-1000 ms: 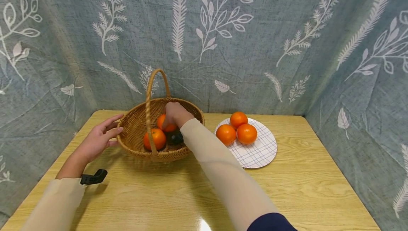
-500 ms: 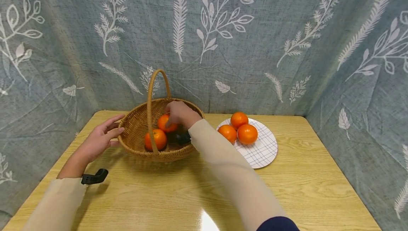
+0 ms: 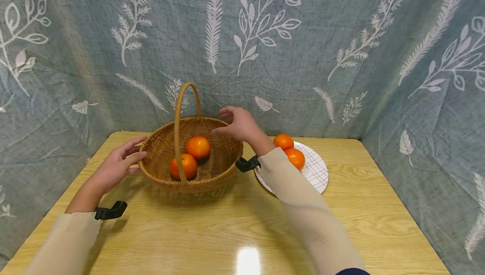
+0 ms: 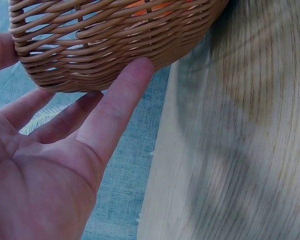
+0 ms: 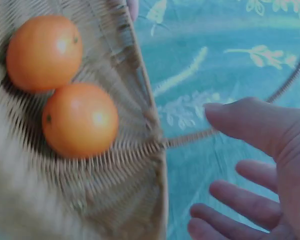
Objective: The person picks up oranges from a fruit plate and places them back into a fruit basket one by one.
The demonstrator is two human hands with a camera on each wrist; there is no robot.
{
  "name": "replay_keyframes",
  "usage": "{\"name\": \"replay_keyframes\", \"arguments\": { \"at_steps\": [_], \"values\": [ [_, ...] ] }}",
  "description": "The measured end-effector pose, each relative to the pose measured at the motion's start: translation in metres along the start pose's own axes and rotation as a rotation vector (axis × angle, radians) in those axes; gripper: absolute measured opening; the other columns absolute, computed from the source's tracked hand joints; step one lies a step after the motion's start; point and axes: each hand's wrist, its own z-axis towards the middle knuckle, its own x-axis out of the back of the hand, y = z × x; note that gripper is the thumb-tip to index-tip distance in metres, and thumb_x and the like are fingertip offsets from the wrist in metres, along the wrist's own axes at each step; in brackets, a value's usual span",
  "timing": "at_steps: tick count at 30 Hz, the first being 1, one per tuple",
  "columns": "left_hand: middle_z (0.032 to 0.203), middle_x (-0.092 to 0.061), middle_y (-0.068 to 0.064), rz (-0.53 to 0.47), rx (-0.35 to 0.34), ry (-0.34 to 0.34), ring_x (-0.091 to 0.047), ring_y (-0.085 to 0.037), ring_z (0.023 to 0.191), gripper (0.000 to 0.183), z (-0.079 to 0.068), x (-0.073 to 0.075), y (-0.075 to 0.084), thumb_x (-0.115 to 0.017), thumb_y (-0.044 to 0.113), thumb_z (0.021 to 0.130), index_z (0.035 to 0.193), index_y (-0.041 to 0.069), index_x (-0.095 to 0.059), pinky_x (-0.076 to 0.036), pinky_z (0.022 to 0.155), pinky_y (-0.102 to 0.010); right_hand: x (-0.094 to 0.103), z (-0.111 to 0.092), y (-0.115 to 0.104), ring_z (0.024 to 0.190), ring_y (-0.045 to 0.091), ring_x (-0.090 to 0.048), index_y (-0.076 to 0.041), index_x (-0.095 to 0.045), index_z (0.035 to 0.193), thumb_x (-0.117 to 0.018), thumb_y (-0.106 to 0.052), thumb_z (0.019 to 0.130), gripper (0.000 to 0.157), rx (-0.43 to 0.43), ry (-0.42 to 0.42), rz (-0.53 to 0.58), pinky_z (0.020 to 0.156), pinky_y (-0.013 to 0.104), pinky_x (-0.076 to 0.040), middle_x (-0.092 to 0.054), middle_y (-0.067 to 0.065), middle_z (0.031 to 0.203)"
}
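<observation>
A brown wicker basket (image 3: 223,178) with a tall arched handle (image 3: 177,132) stands on the table at left of centre. Two oranges, a nearer orange (image 3: 184,166) and a farther orange (image 3: 198,147), lie inside it side by side. My left hand (image 3: 115,166) touches the basket's left side with outstretched fingers; the left wrist view shows one finger (image 4: 117,107) against the outer weave. Over the right rim hovers my right hand (image 3: 242,125), holding nothing, its thumb and fingers spread apart. Both oranges also appear below that hand in the right wrist view.
A white checked plate (image 3: 317,169) stands right of the basket. Two oranges show on it, a front orange (image 3: 295,158) and a back orange (image 3: 283,141); my right sleeve (image 3: 299,199) covers part of the plate. A grey-blue curtain (image 3: 288,81) surrounds the wooden table (image 3: 189,233).
My right hand has let go of the farther orange in the basket and moved up and right to the rim. Its sleeve now hides one plate orange. The left hand stays put.
</observation>
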Motion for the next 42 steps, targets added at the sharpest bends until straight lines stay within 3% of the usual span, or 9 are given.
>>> {"name": "replay_keyframes", "arguments": {
  "at_steps": [7, 12, 18, 22, 26, 32, 37, 42],
  "values": [
    [0.159, -0.020, -0.035, 0.019, 0.013, -0.002, -0.054, 0.012, 0.110, 0.069, -0.001, -0.002, -0.001, -0.047, 0.034, 0.111, 0.167, 0.013, -0.012, -0.060, 0.086, -0.024, 0.021, -0.031, 0.041, 0.131, 0.029, -0.059, -0.016, -0.063, 0.137, -0.083, -0.035, 0.088, 0.056, 0.060, 0.165, 0.067, 0.108, 0.042, -0.051, -0.062, 0.007, 0.142],
    [0.157, -0.021, -0.035, -0.017, -0.004, -0.007, -0.056, 0.010, 0.110, 0.066, 0.000, -0.004, -0.001, -0.045, 0.029, 0.112, 0.167, 0.013, -0.011, -0.060, 0.085, -0.024, 0.031, -0.057, 0.062, 0.135, 0.025, -0.055, -0.018, -0.064, 0.137, -0.083, -0.033, 0.089, 0.054, 0.080, 0.197, 0.071, 0.115, 0.038, -0.046, -0.061, 0.003, 0.141],
    [0.157, -0.023, -0.034, -0.032, -0.004, -0.014, -0.059, 0.008, 0.110, 0.066, 0.002, -0.005, -0.001, -0.045, 0.029, 0.112, 0.167, 0.014, -0.011, -0.060, 0.085, -0.024, 0.037, -0.092, 0.090, 0.136, 0.026, -0.055, -0.022, -0.064, 0.137, -0.084, -0.035, 0.087, 0.056, 0.040, 0.275, 0.132, 0.116, 0.042, -0.045, -0.060, 0.002, 0.143],
    [0.155, -0.024, -0.033, -0.035, -0.008, -0.017, -0.060, 0.007, 0.110, 0.066, 0.002, -0.005, 0.000, -0.045, 0.030, 0.112, 0.167, 0.014, -0.012, -0.060, 0.086, -0.025, 0.036, -0.112, 0.114, 0.134, 0.033, -0.056, -0.017, -0.066, 0.134, -0.086, -0.027, 0.085, 0.053, 0.045, 0.376, 0.193, 0.116, 0.048, -0.045, -0.062, 0.008, 0.140],
    [0.155, -0.025, -0.031, -0.018, 0.002, -0.010, -0.058, 0.008, 0.110, 0.066, -0.001, -0.004, -0.001, -0.045, 0.032, 0.111, 0.167, 0.016, -0.013, -0.060, 0.085, -0.024, 0.030, -0.125, 0.138, 0.134, 0.038, -0.055, -0.009, -0.066, 0.133, -0.088, -0.020, 0.083, 0.056, 0.068, 0.440, 0.151, 0.116, 0.054, -0.043, -0.061, 0.013, 0.140],
    [0.154, -0.027, -0.029, -0.013, 0.001, -0.002, -0.060, 0.008, 0.109, 0.065, -0.004, -0.003, -0.001, -0.045, 0.032, 0.111, 0.167, 0.018, -0.014, -0.060, 0.085, -0.024, 0.024, -0.138, 0.162, 0.142, 0.038, -0.045, -0.010, -0.060, 0.142, -0.091, -0.029, 0.080, 0.072, 0.011, 0.417, 0.024, 0.112, 0.059, -0.045, -0.048, 0.011, 0.154],
    [0.151, -0.029, -0.026, -0.026, -0.008, -0.001, -0.062, 0.006, 0.108, 0.065, -0.003, -0.003, -0.003, -0.045, 0.031, 0.111, 0.167, 0.017, -0.014, -0.060, 0.084, -0.024, 0.023, -0.142, 0.170, 0.140, 0.041, -0.046, -0.015, -0.050, 0.152, -0.092, -0.034, 0.077, 0.088, -0.077, 0.375, 0.045, 0.108, 0.060, -0.048, -0.041, 0.011, 0.160],
    [0.150, -0.030, -0.024, -0.036, -0.009, -0.001, -0.062, 0.005, 0.108, 0.065, -0.002, -0.002, -0.004, -0.046, 0.030, 0.111, 0.167, 0.016, -0.014, -0.061, 0.084, -0.025, 0.021, -0.143, 0.180, 0.143, 0.039, -0.044, -0.014, -0.048, 0.153, -0.091, -0.030, 0.079, 0.087, -0.143, 0.383, 0.099, 0.112, 0.058, -0.045, -0.041, 0.013, 0.159]
  ]
}}
